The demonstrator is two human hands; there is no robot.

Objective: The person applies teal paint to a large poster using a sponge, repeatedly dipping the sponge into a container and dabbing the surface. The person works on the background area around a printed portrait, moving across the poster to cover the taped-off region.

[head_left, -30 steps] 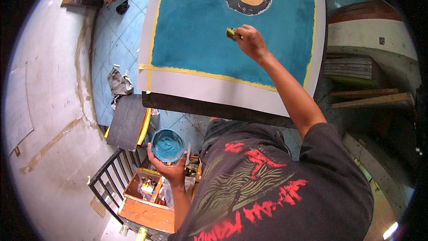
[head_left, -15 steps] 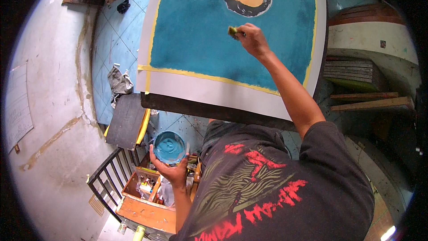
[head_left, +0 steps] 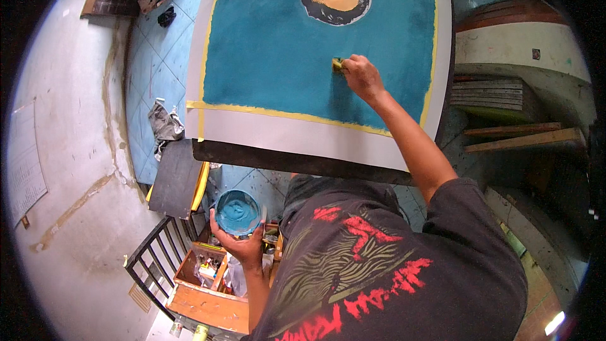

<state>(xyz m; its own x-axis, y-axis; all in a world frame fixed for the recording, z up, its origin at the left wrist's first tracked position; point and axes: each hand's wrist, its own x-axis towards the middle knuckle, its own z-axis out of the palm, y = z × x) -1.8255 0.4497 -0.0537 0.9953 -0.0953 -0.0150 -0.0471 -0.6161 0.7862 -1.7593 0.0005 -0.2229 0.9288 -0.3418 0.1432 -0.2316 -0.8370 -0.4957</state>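
Note:
My right hand (head_left: 364, 79) pinches a small yellow-green sponge (head_left: 338, 65) against the blue painted ground of a large picture (head_left: 271, 63). At the picture's far side is a printed-looking portrait (head_left: 334, 0) with dark moustache and beard, upright to me. Yellow masking tape (head_left: 290, 115) borders the blue, with a white paper margin (head_left: 303, 132) outside it. Lower left, my left hand (head_left: 243, 246) cups a round tub of blue paint (head_left: 238, 211) from below, fingers and thumb around its sides. The tub's underside is hidden by the hand.
The picture lies on a dark board (head_left: 278, 159). Below the tub stands a wooden box (head_left: 202, 265) of small items beside a black metal rack (head_left: 151, 262). A grey rag (head_left: 165, 121) and dark panel (head_left: 175, 180) are at left. Stacked slabs (head_left: 489, 98) and planks (head_left: 524, 138) stand right.
My right hand has brought the sponge down the blue ground, nearer to me and slightly right. The left hand still holds the paint tub, and the whole view has shifted a little.

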